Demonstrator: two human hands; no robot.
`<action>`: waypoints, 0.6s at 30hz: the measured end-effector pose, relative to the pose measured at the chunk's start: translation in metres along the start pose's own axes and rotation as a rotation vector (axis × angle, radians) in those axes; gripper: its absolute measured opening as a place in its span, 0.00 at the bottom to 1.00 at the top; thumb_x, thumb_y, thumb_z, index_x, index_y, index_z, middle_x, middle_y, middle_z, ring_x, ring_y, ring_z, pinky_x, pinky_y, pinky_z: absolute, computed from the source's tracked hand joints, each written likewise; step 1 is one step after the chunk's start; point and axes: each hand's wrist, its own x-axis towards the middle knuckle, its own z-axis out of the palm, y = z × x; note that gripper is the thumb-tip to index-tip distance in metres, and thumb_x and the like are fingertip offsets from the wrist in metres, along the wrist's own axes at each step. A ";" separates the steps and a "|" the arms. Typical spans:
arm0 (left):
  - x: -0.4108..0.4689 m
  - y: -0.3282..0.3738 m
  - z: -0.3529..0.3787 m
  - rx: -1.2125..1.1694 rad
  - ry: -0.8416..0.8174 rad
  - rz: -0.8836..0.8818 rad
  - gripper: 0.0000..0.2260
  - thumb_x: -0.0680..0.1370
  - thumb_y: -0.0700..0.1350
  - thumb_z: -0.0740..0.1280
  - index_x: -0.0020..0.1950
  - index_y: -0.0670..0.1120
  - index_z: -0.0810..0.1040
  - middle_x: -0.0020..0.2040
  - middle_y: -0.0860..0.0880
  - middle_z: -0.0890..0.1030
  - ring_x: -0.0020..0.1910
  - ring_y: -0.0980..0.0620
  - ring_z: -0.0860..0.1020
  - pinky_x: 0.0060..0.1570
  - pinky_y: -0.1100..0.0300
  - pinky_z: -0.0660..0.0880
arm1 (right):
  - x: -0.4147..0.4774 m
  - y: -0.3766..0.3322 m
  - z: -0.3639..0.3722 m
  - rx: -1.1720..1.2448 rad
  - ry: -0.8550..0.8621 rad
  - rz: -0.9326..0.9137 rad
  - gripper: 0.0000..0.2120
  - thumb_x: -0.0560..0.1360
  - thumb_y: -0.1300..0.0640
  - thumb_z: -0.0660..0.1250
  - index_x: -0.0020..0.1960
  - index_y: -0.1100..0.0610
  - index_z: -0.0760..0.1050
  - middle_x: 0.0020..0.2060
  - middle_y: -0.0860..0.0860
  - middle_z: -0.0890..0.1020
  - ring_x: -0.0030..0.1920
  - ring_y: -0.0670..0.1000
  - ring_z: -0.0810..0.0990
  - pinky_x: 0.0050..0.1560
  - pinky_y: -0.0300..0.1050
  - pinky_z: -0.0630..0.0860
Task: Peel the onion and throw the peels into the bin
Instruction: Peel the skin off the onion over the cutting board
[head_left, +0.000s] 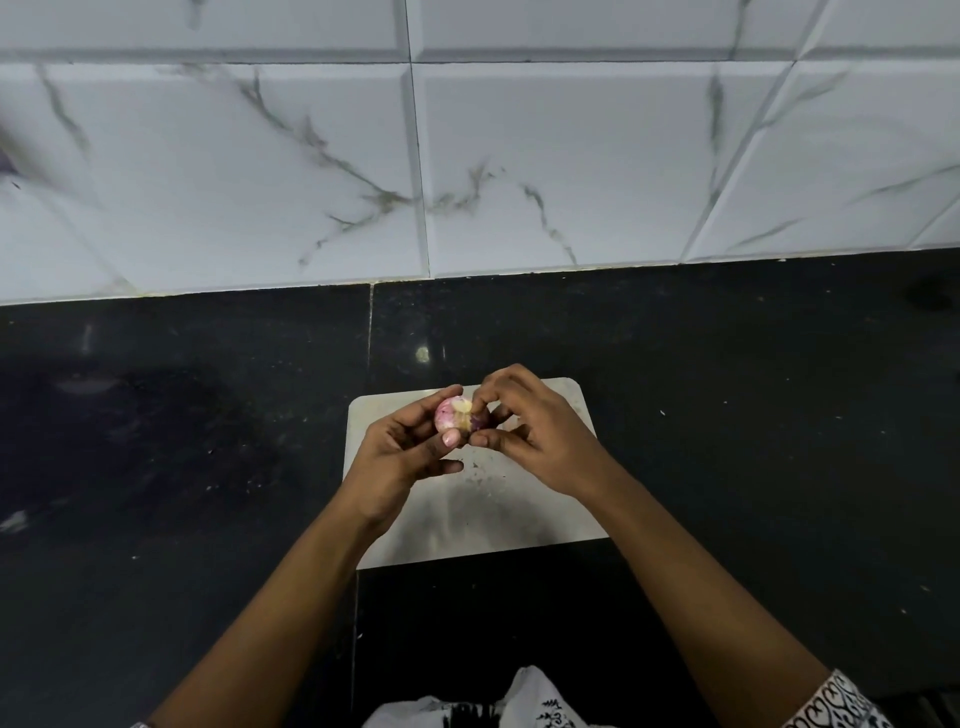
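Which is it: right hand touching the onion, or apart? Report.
Touching. The head view shows the right hand pinching the onion with its fingertips, while the left hand holds it.

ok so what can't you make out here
Head view only.
- bin: outside the frame.
- onion: far side hidden by left hand and right hand; peel left unclear.
- right hand's grip: whether it pinches loose peel, too small.
- specks on the board: too small to identify.
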 end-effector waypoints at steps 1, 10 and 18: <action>0.000 0.000 -0.001 0.001 -0.005 0.000 0.20 0.68 0.41 0.68 0.60 0.50 0.77 0.53 0.47 0.83 0.49 0.51 0.82 0.42 0.59 0.80 | 0.000 0.000 0.000 0.006 -0.001 -0.006 0.08 0.72 0.58 0.70 0.49 0.56 0.74 0.53 0.46 0.70 0.45 0.40 0.75 0.41 0.30 0.77; 0.004 0.004 -0.002 0.047 -0.015 0.008 0.22 0.68 0.41 0.69 0.62 0.49 0.76 0.56 0.47 0.82 0.52 0.48 0.82 0.43 0.57 0.81 | 0.000 0.001 -0.001 -0.028 0.018 -0.018 0.12 0.72 0.58 0.70 0.54 0.55 0.73 0.54 0.47 0.70 0.45 0.38 0.75 0.42 0.25 0.74; 0.006 0.004 -0.002 0.085 -0.005 0.018 0.22 0.68 0.42 0.69 0.62 0.50 0.76 0.58 0.45 0.81 0.54 0.46 0.81 0.44 0.56 0.81 | -0.002 0.005 0.003 0.002 0.058 -0.034 0.06 0.72 0.58 0.70 0.46 0.58 0.74 0.53 0.49 0.72 0.49 0.39 0.75 0.44 0.28 0.75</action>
